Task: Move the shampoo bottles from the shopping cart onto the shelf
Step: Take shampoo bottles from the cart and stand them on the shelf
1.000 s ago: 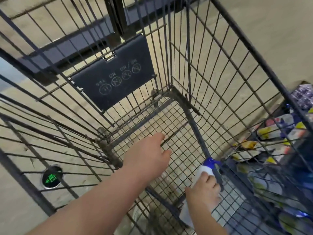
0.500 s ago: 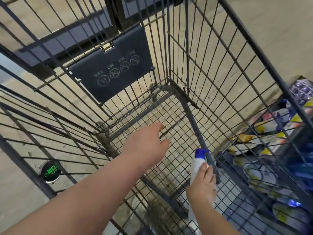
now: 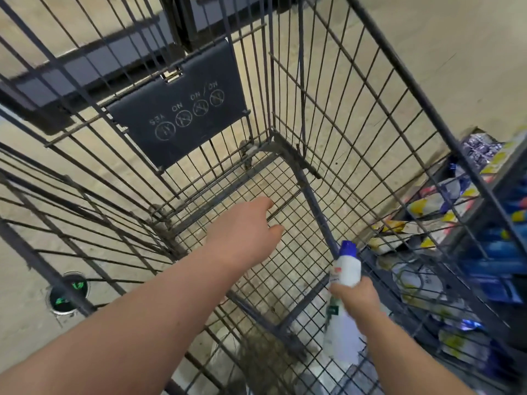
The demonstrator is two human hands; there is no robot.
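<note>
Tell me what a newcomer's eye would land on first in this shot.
First, the white shampoo bottle with its blue cap, gripped by the right hand low at the right inside the wire shopping cart. Next, the left hand, open and empty, reaching over the cart's mesh floor at centre. Above them, the dark placard with YES/NO symbols on the cart's far wall stands out.

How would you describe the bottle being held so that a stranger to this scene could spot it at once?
Find the wire shopping cart and look to its near right corner, where the right hand grips a bottle around its middle. It is white with a blue cap, unlike the colourful packets stacked outside the wire wall.
</note>
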